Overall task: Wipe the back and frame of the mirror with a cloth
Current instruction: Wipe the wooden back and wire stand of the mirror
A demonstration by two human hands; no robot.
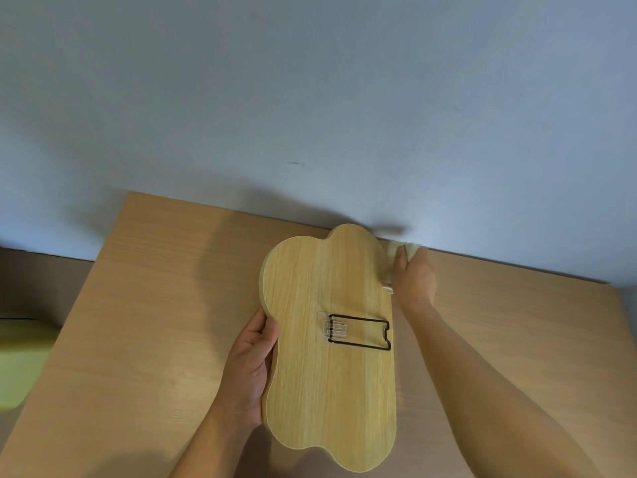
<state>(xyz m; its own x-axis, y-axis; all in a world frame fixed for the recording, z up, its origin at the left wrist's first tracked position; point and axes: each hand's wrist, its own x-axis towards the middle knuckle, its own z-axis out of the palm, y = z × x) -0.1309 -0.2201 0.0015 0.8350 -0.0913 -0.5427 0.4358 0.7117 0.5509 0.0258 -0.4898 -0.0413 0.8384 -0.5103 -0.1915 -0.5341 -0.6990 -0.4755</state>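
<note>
Two hands | left hand (250, 369) grips mirror (327, 346) edge | right hand (415, 276) clutches cloth (396, 253) at frame

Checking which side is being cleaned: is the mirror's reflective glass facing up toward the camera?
No, the mirror shows its wood-grain back, with the black wire stand clipped onto it.

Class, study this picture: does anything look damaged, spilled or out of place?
Nothing stands out. The wavy wood-grain mirror back looks intact, its black wire stand folded flat; the left hand steadies it, the right hand presses a pale cloth against its edge.
</note>
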